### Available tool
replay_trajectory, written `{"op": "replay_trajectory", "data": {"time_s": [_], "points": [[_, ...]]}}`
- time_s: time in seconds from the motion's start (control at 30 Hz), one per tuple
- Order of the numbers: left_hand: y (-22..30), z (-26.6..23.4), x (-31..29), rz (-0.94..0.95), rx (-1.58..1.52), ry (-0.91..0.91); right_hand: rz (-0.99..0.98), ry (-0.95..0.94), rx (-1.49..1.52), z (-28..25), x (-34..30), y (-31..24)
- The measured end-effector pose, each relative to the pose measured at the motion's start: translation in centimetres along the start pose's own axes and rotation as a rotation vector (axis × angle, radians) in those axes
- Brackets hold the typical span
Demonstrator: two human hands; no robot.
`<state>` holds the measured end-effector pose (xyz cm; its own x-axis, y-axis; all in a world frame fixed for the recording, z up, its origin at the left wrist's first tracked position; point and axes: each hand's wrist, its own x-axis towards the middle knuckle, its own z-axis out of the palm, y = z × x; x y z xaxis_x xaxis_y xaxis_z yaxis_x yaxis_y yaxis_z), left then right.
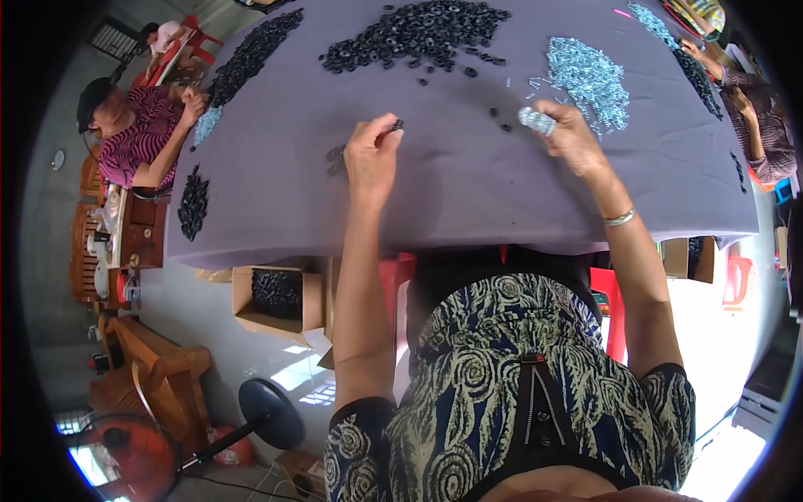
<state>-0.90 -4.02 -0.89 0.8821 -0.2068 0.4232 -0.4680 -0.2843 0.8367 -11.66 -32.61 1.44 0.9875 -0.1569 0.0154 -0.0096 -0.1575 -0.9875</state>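
Left grip [372, 163] pinches a black piece [397, 125], probably light, stiff, best edge-held; right grip [573, 144], two o'clock, clasps silvery pieces [536, 121].

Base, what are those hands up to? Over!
Left hand pinching small black piece. Right hand holding shiny pale pieces. Loose black pieces on tablecloth between hands.

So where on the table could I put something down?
The cloth looks mostly bare between the left hand and right hand, down to its near edge. There's room between the left hand and long black pile too. It's crowded around the big black pile and pale pile.
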Motion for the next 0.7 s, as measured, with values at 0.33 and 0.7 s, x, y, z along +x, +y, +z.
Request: {"op": "replay_trajectory", "data": {"time_s": [0.33,0.7], "points": [[-2.4,-5.1,1.1,-0.092,0.332,0.328,-0.105,0.172,-0.173,-2.1,-1.1,2.7],[-4.1,-3.0,0.3,0.291,0.85,-0.003,-0.052,0.058,0.324,-4.0,-1.8,4.1]]}}
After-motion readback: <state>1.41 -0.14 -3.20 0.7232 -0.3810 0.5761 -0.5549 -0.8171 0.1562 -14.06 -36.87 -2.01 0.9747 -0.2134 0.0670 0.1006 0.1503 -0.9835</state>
